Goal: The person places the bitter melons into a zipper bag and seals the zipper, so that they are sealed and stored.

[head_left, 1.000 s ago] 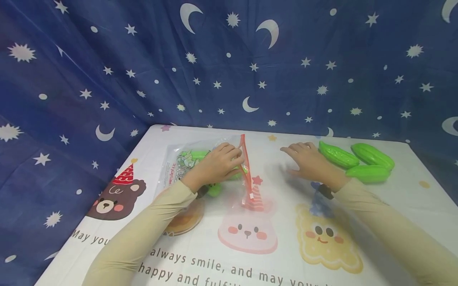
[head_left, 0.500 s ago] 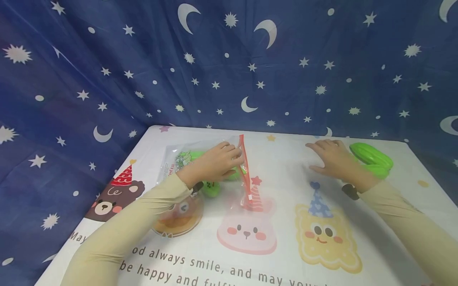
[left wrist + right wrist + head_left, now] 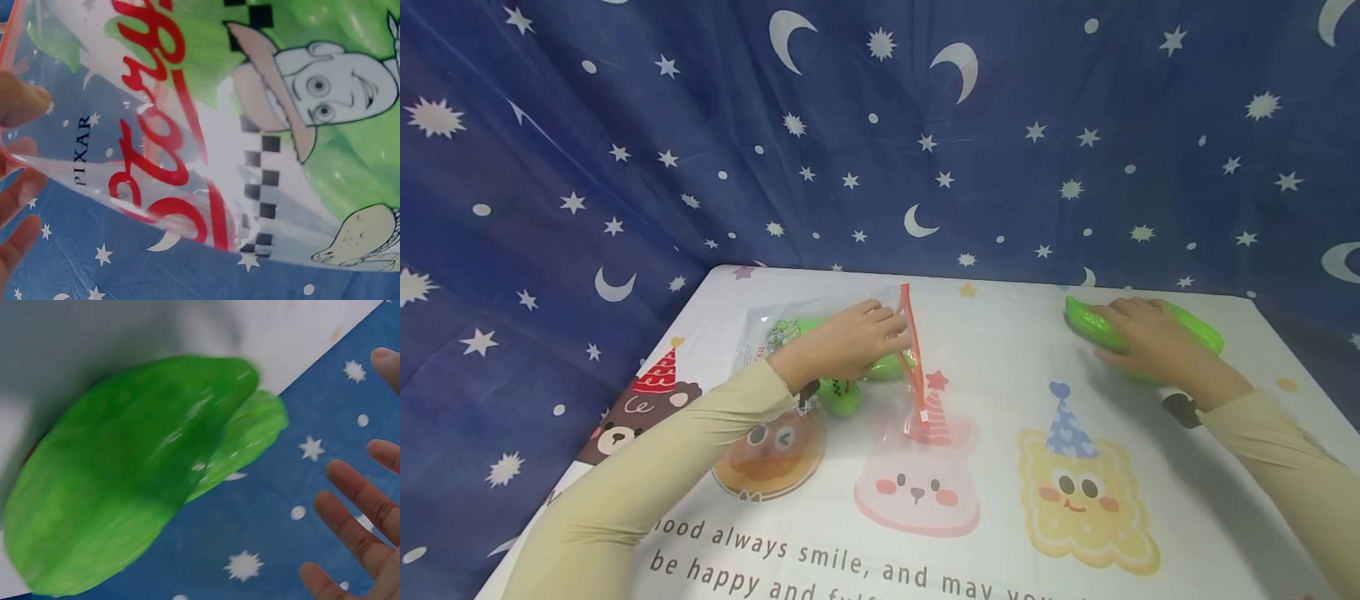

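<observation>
In the head view my left hand (image 3: pixel 848 343) holds a clear zip bag (image 3: pixel 756 333) near its red-edged mouth. The left wrist view shows the thumb (image 3: pixel 24 103) on one side of the bag's edge and fingers on the other. Green pieces (image 3: pixel 841 400) lie inside the bag, behind printed cartoon figures and red lettering. At the table's far right, my right hand (image 3: pixel 1153 340) is over a group of glossy green toy vegetables; the left one (image 3: pixel 1092 325) has a pointed tip. Its fingers (image 3: pixel 356 487) are spread and relaxed, with no grip visible. Another green toy vegetable (image 3: pixel 1198 327) is partly covered by this hand.
A white cloth (image 3: pixel 1000 367) printed with cartoon characters and lettering covers the table. Behind it and at the left hangs a blue curtain (image 3: pixel 850 125) with stars and moons. The table's back edge runs just beyond the green toy vegetables.
My right hand has moved rightward across the table, from left of the green toy vegetables to over them. The left hand stays at the bag's mouth, nearly still.
</observation>
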Demonstrator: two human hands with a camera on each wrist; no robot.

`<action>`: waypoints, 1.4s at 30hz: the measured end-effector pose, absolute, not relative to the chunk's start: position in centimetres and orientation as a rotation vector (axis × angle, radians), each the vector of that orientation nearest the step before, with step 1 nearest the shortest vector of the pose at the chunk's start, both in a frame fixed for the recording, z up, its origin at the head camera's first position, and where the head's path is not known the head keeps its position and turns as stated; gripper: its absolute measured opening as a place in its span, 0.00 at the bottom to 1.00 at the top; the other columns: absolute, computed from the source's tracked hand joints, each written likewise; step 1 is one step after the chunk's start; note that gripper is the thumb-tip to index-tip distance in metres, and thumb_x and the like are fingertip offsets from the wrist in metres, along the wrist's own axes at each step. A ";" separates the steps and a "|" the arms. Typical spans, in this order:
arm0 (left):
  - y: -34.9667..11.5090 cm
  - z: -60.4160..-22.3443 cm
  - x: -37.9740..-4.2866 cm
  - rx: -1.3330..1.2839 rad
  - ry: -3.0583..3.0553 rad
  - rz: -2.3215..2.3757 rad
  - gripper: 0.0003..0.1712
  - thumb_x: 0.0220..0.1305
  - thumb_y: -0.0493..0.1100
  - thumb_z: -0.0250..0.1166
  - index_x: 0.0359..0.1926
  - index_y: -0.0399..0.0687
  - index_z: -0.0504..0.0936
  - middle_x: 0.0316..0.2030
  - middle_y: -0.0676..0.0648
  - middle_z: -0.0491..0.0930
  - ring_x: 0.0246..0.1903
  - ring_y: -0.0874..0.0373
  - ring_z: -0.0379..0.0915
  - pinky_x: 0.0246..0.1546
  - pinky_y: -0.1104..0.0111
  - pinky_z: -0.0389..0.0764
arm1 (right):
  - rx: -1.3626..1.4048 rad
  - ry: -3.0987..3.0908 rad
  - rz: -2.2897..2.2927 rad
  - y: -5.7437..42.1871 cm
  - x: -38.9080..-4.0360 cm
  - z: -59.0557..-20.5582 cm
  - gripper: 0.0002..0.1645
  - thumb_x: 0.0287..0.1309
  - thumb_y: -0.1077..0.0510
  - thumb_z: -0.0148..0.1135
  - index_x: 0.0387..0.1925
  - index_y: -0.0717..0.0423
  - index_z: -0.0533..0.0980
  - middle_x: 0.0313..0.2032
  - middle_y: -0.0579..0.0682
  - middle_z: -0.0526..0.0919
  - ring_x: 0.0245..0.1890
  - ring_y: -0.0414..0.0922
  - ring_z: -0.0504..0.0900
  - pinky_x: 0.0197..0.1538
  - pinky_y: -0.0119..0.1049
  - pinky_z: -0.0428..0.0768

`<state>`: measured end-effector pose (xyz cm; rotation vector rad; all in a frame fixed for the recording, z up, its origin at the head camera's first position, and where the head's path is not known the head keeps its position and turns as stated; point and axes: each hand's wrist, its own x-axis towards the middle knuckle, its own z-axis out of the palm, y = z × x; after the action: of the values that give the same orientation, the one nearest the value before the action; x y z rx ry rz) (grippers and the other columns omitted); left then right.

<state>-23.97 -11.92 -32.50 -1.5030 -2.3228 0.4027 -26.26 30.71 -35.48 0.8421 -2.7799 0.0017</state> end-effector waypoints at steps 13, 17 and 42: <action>-12.0 -33.2 -23.8 -1.496 -2.294 0.372 0.19 0.55 0.31 0.59 0.48 0.52 0.73 0.45 0.49 0.76 0.43 0.54 0.73 0.51 0.63 0.73 | 0.694 -2.908 -0.037 35.0 -26.2 -35.5 0.41 0.44 0.43 0.71 0.56 0.62 0.71 0.53 0.66 0.75 0.51 0.65 0.73 0.47 0.65 0.67; -12.1 -33.2 -23.8 -1.489 -2.271 0.352 0.19 0.54 0.31 0.60 0.47 0.52 0.73 0.45 0.48 0.76 0.43 0.54 0.73 0.51 0.63 0.74 | 0.696 -2.912 -0.074 36.1 -26.1 -35.8 0.49 0.42 0.36 0.69 0.59 0.62 0.68 0.55 0.66 0.74 0.50 0.66 0.74 0.45 0.65 0.68; -12.4 -34.0 -23.9 -1.484 -2.232 0.307 0.17 0.58 0.37 0.62 0.48 0.52 0.73 0.47 0.48 0.77 0.43 0.54 0.73 0.50 0.63 0.73 | 0.553 -3.133 -0.087 41.1 -25.9 -37.9 0.40 0.43 0.51 0.70 0.56 0.67 0.67 0.51 0.74 0.71 0.49 0.70 0.70 0.45 0.69 0.67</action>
<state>-23.92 -12.35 -34.02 -1.4835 -2.2322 0.3070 -25.93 41.06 -37.93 0.5535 -3.1327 -0.0874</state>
